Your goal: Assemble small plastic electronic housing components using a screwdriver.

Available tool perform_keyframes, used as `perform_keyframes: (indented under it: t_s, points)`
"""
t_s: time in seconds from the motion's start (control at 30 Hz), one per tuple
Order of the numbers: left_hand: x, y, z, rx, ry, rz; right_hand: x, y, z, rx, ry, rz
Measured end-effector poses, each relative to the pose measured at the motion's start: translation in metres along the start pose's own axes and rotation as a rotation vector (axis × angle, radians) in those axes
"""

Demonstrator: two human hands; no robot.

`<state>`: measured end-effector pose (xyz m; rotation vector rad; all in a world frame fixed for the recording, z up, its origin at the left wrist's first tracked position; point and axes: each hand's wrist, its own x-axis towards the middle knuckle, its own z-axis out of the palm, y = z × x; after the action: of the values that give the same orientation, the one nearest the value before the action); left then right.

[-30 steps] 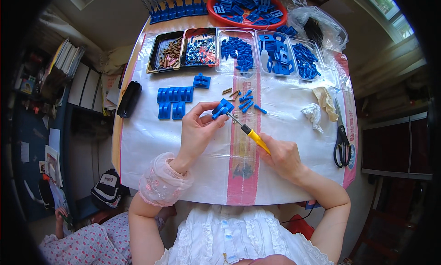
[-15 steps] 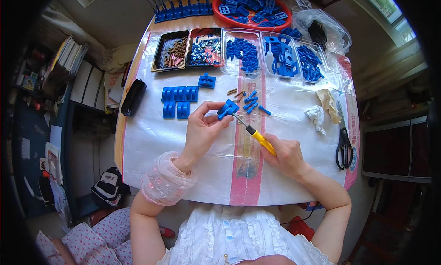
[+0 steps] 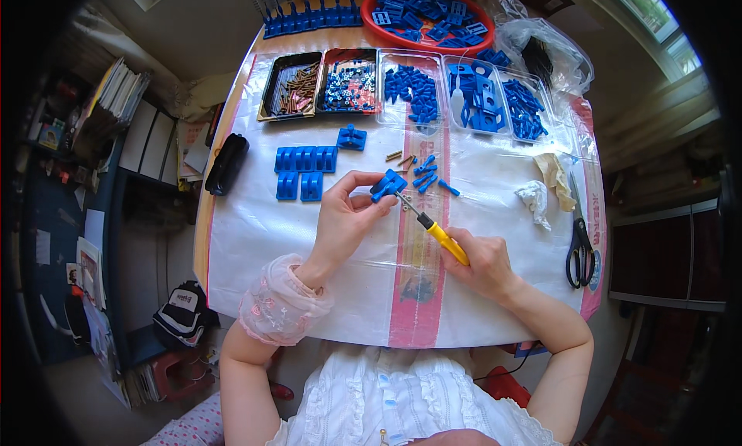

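Note:
Over the middle of the table, my left hand pinches a small blue plastic bracket between thumb and fingers. My right hand is wrapped round the yellow handle of a screwdriver. The metal shaft points up and left, its tip at the bracket; whether it sits in a screw is too small to tell. Beyond the bracket lie a few brass screws and several blue plastic pegs. To the left are rows of blue brackets, with a single bracket apart from them.
Trays across the back hold screws, nuts and blue parts. Behind them stands a red basin. Black scissors and crumpled tissue lie right, a black case left. Patterned clothing shows lower left.
The person in patterned clothing at lower left has shifted mostly out of view, uncovering a red stool. My hands, the bracket and the screwdriver keep nearly the same pose.

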<state>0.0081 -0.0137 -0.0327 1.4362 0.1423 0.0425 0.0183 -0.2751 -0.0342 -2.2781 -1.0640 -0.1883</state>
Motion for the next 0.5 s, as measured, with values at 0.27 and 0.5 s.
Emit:
perform_keyframes:
  t_s: [0.27, 0.5]
  points:
    - [0.0002, 0.0004, 0.0023, 0.061, 0.007, 0.004, 0.0011, -0.0010, 0.0011, -0.072, 0.021, -0.025]
    - [-0.0003, -0.0005, 0.0029, 0.081, 0.008, 0.022, 0.0006, 0.0004, 0.0031, -0.075, 0.031, -0.009]
